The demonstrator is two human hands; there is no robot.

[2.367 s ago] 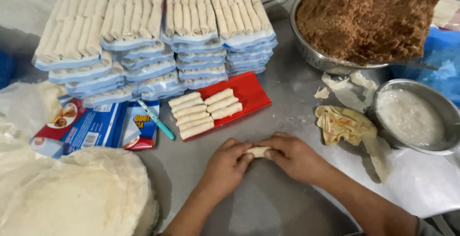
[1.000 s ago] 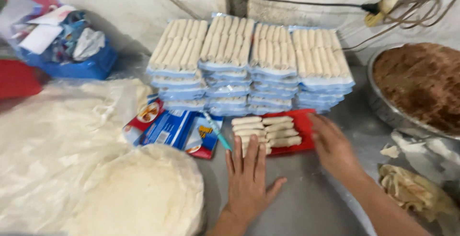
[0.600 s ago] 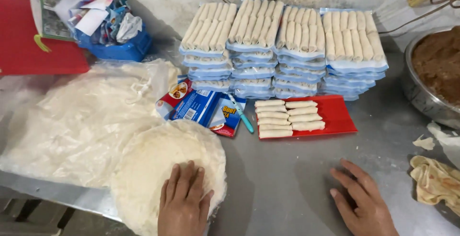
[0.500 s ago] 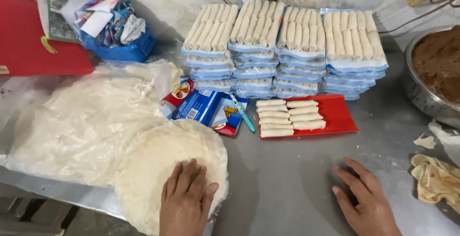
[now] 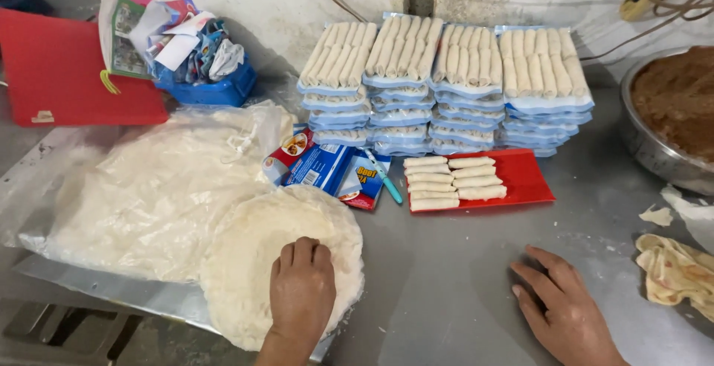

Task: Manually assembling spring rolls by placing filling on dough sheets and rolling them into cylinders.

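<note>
Five fingers of the left hand [image 5: 301, 291] lie close together, curled slightly and pressed flat on top of the wrappers [image 5: 253, 254], a round pale stack at the near left edge of the table [image 5: 446, 284]. The fingertips point away from the person, toward the middle of the stack; whether they pinch a single sheet I cannot tell.

The right hand [image 5: 569, 310] rests palm down on bare metal, fingers loosely spread and holding nothing, well apart from the stack.

Just left of the wrappers, and touching them, lies a clear plastic bag [image 5: 156, 187] with more pale sheets inside. Beyond the stack sit blue and red packets [image 5: 327, 172], with a teal pen [image 5: 383, 176] lying against them. Beside these is a red tray [image 5: 520, 180] carrying two short columns of rolls [image 5: 454, 182], side by side. Behind the tray, against the wall, stand four piles of blue trays [image 5: 446, 91], each topped with a row of rolls.

At the far left a red board [image 5: 67, 76] leans near a blue basket [image 5: 212, 87] stuffed with papers and wrappers. At the right edge a metal bowl [image 5: 654, 154] holds brown filling [image 5: 677, 98]. Near the right hand, a crumpled yellowish cloth [image 5: 677, 269] lies on the table, perhaps scraps of dough rather than cloth.
</note>
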